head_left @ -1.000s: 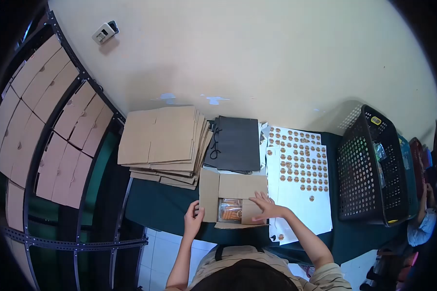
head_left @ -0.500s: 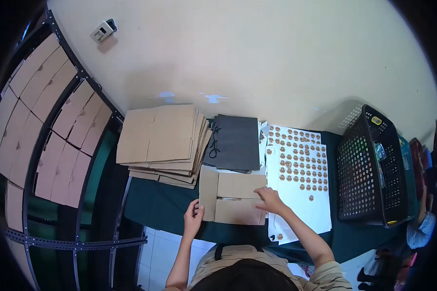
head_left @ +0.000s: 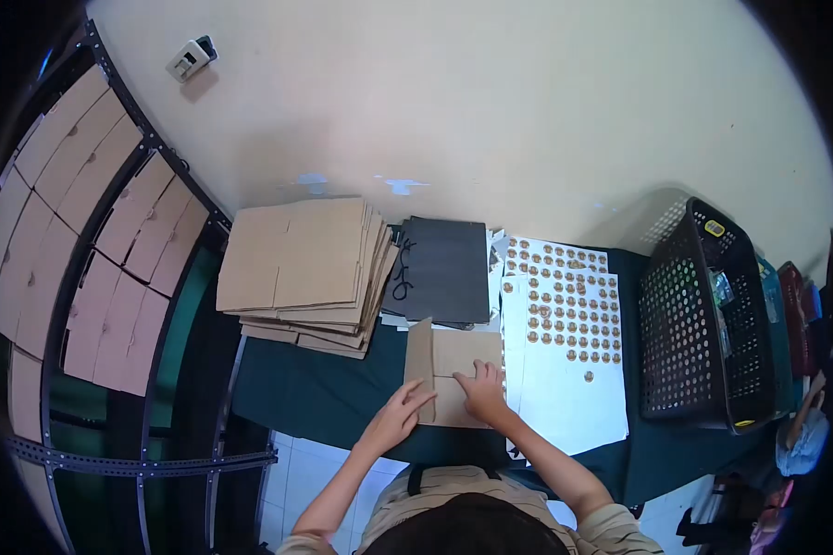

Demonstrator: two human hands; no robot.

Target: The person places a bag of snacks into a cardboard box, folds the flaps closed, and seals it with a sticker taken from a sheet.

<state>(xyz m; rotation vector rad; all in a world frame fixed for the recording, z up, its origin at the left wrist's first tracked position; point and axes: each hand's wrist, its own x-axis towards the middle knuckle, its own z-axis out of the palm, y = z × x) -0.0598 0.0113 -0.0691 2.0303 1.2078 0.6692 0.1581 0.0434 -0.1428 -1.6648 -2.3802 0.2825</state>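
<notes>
Now, flap-folding on the cardboard box (head_left: 453, 343).
On the green tablecloth (head_left: 296, 388), the right hand (head_left: 486, 400) presses inner flaps (head_left: 448, 402), grasping nothing; the open left hand (head_left: 391, 425) touches the raised side flap (head_left: 419, 356), which needs folding inward.

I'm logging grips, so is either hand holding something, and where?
Nothing appears gripped: the left hand's fingers touch the carton's raised left flap; the right hand rests on its folded-in flaps.

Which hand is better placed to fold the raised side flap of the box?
Probably the left hand: its fingers are at the raised flap, while the right hand lies across the top of the box.
</notes>
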